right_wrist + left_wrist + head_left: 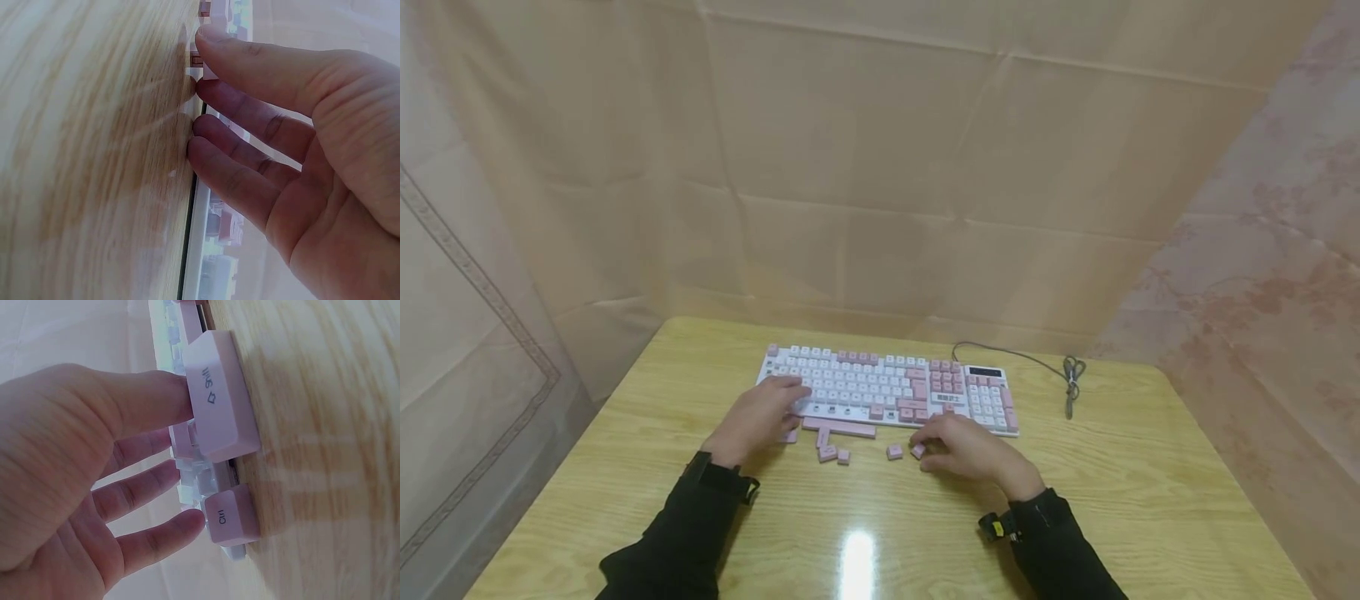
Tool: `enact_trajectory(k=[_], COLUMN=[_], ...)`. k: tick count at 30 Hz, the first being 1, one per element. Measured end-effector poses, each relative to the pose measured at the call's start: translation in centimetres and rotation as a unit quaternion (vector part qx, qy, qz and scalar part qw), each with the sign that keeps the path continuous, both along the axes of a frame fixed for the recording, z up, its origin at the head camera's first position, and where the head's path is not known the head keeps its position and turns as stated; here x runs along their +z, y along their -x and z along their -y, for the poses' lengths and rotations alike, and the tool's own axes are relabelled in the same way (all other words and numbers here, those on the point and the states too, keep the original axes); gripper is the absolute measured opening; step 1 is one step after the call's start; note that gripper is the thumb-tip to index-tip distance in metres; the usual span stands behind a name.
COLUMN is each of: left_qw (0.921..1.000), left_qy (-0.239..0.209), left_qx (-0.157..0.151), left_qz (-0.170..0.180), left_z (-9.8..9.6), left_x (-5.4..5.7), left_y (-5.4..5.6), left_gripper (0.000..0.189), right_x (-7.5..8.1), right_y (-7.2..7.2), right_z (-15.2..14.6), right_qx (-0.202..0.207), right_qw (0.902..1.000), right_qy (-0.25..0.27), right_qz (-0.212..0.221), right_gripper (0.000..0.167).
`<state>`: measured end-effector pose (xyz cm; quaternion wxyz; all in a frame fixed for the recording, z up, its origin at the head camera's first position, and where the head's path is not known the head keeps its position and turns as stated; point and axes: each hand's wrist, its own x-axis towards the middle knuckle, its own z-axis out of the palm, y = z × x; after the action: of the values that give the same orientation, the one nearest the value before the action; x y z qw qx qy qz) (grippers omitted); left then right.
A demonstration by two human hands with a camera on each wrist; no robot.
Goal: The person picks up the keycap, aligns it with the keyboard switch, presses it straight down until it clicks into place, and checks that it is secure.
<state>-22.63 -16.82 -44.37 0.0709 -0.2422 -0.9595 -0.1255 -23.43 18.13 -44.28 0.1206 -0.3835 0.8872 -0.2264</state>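
A white and pink keyboard [850,386] lies on the table, several bare switches showing along its front row. Over its left end reaches my left hand [765,410], fingers spread and relaxed. In the left wrist view its thumb overlaps a loose pink Shift keycap [222,400], and one fingertip comes right up to a pink Ctrl keycap [231,517]. My right hand [962,448] is at the keyboard's front edge. Its thumb and index finger pinch a small pink keycap [209,64], while the other fingertips rest on the wood.
In front of the keyboard lie a long pink spacebar keycap [838,427] and several smaller loose keycaps, one pink keycap [894,452] apart from the others. A tied grey cable [1072,379] sits at the back right. Beige cloth [880,183] hangs behind the table [1150,483].
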Motion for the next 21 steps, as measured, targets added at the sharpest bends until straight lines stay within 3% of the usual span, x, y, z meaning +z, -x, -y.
enact_trajectory(k=[7,21], left_qw=[1.0000,0.9999], left_qy=[0.004,0.006], left_qx=[-0.001,0.003], left_qz=[-0.002,0.008], left_z=[0.09,0.01], left_x=[-0.24,0.05], left_y=[0.23,0.05], left_gripper=[0.045,0.046], right_x=[-0.10,0.04], right_y=[0.02,-0.18], right_z=[0.04,0.22], right_qx=[0.005,-0.008], right_qw=[0.9999,0.9999], right_qy=[0.002,-0.011], right_qz=[-0.014,0.010], right_gripper=[0.029,0.025])
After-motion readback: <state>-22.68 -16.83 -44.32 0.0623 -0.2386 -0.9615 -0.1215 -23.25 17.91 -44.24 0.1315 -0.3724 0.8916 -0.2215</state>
